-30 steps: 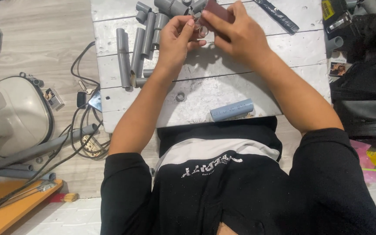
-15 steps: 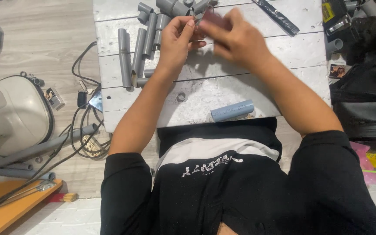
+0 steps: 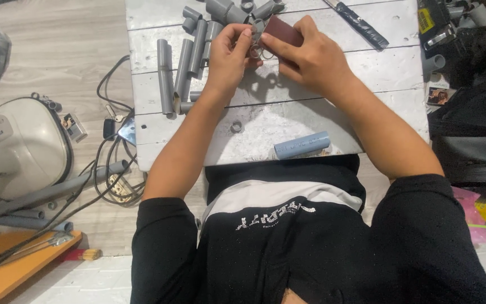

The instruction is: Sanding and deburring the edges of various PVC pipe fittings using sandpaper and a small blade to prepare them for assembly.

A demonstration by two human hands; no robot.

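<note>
My left hand (image 3: 229, 59) pinches a short grey pipe piece (image 3: 256, 49) over the white wooden table (image 3: 265, 121). My right hand (image 3: 310, 59) holds a dark red-brown sheet of sandpaper (image 3: 281, 32) pressed against that piece. Both hands meet near the table's far middle. Several cut grey pipe lengths (image 3: 182, 65) lie just left of my left hand. A larger light blue-grey pipe section (image 3: 302, 144) rests near the table's front edge, away from both hands.
Grey pipe fittings (image 3: 232, 8) lie at the far edge, a dark strip (image 3: 358, 23) to their right. A small grey ring (image 3: 235, 127) sits mid-table. Left on the floor: a white fan base (image 3: 21, 146), black cables (image 3: 111, 163), long grey pipes (image 3: 40, 194). A black bag (image 3: 473, 129) is right.
My right hand rubbed the sandpaper back and forth over the pipe piece and now sits still on it again. The view shifted slightly. My left hand kept its grip.
</note>
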